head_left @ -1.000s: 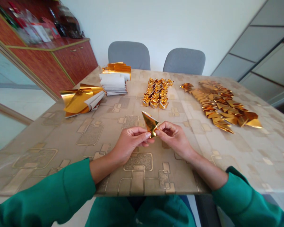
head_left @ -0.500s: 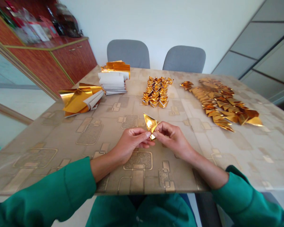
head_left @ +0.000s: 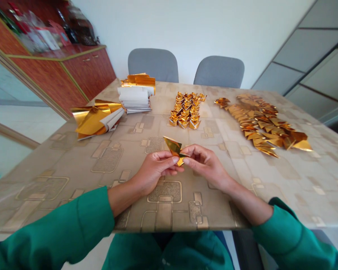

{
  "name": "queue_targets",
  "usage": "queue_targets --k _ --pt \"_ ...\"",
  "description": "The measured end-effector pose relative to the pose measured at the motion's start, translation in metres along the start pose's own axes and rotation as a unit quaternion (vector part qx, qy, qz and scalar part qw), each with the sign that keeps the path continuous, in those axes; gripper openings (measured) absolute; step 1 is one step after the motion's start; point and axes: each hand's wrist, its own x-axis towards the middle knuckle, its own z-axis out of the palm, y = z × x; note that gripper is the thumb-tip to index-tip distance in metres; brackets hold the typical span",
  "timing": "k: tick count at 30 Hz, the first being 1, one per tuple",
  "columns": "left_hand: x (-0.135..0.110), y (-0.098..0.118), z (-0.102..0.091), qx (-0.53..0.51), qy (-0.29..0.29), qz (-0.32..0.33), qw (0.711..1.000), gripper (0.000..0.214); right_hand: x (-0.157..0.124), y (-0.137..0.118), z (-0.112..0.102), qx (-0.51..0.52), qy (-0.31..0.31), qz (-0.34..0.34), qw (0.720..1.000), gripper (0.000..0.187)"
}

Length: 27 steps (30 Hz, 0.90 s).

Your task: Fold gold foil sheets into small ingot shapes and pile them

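Note:
A partly folded piece of gold foil paper (head_left: 173, 146) is held just above the table between both hands. My left hand (head_left: 161, 165) pinches its lower left part between thumb and fingers. On the other side, my right hand (head_left: 204, 162) grips the lower right edge the same way. The paper's upper flap points up and to the left, while the lower part shows between the two thumbs. Beyond the hands stand rows of small folded gold ingots (head_left: 185, 110). Fingertips hide some of the paper's folds.
To the right lies a spread of folded gold paper pieces (head_left: 259, 120). At the back left are a stack of white-backed foil sheets (head_left: 134, 98) and loose gold sheets (head_left: 94, 119). Two grey chairs (head_left: 153, 64) stand behind the patterned table (head_left: 107, 159).
The upper flap of the gold paper has tipped to the left and opened away from the lower part. Both hands keep nearly the same place.

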Motion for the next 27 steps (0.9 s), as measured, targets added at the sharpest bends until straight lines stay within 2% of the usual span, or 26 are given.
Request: queue_targets --k 6,11,14,18,21,25,27 --pt "0.0003 0.0007 0.0009 -0.023 0.020 -0.002 1.000 0.028 0.0002 0.0008 -0.0010 -0.001 0.054 0.021 0.998 0.022" --pt "-0.0010 -0.0001 0.0018 0.009 0.009 0.017 1.000 0.024 -0.0007 -0.0001 0.0035 0.010 0.056 0.046 0.997 0.027" --pt "-0.0013 0.0002 0.0010 0.017 0.004 0.023 1.000 0.021 0.0002 -0.0013 0.0051 0.029 0.060 0.037 0.997 0.028" --pt "-0.0010 0.0012 0.0010 0.043 0.005 0.044 0.998 0.019 0.0034 -0.0013 0.0028 0.066 0.038 0.048 0.996 0.031" --pt "-0.0013 0.0017 0.0030 0.077 -0.002 0.054 0.996 0.018 0.0031 -0.0007 0.0018 0.045 0.032 0.065 0.996 0.031" --pt "-0.0024 0.0028 0.0053 0.071 0.010 0.032 0.997 0.020 0.0004 -0.0010 0.0034 -0.002 0.070 0.044 0.997 0.032" --pt "-0.0028 0.0039 0.0053 0.068 0.018 0.029 0.997 0.021 0.0000 -0.0013 0.0041 -0.004 0.066 0.040 0.997 0.032"
